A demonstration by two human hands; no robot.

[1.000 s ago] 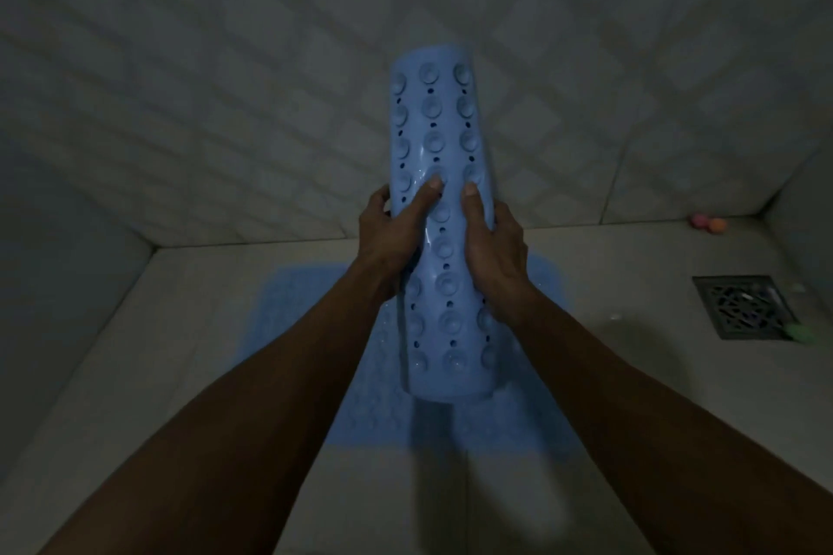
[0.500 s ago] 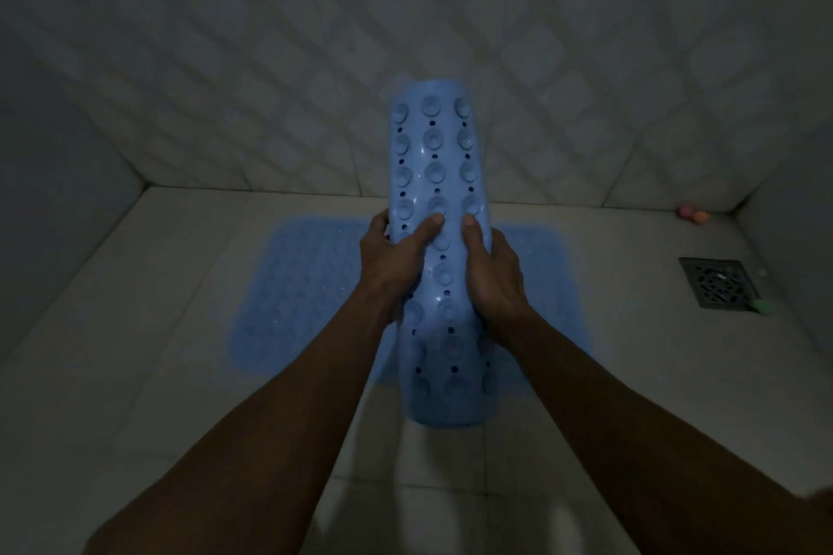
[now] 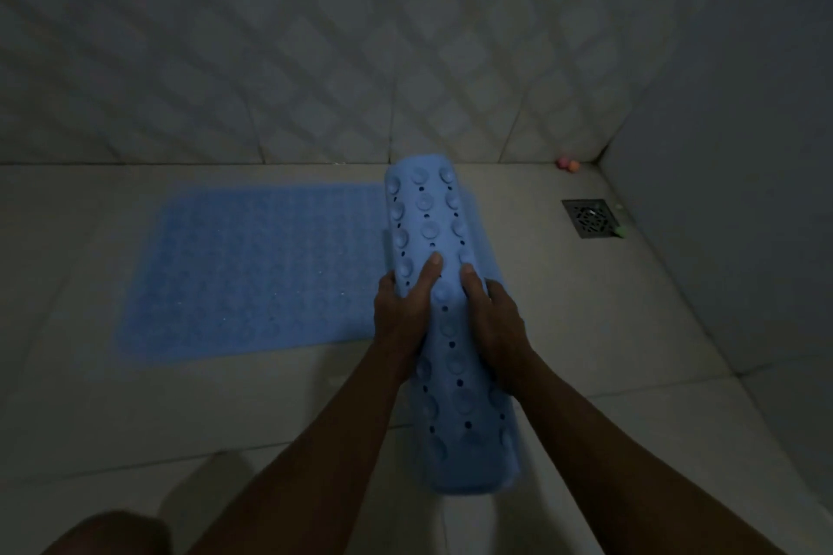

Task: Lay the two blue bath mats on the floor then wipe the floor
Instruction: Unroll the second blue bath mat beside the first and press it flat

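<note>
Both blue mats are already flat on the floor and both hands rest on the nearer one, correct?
Not quite. The head view shows only one mat flat on the floor; the second mat is rolled up, and the left hand and right hand grip it.

Rolled mat [image 3: 444, 329]: light blue, rows of round suction cups alternating with small dark holes. Flat mat [image 3: 266, 270]: same blue, fine pebbled grid. Floor [image 3: 135, 410]: pale beige tiles. Wall [image 3: 315, 59]: off-white, diagonal diamond pattern. Drain grate [image 3: 589, 217]: dark. Corner balls [image 3: 568, 164]: pink, orange.
</note>
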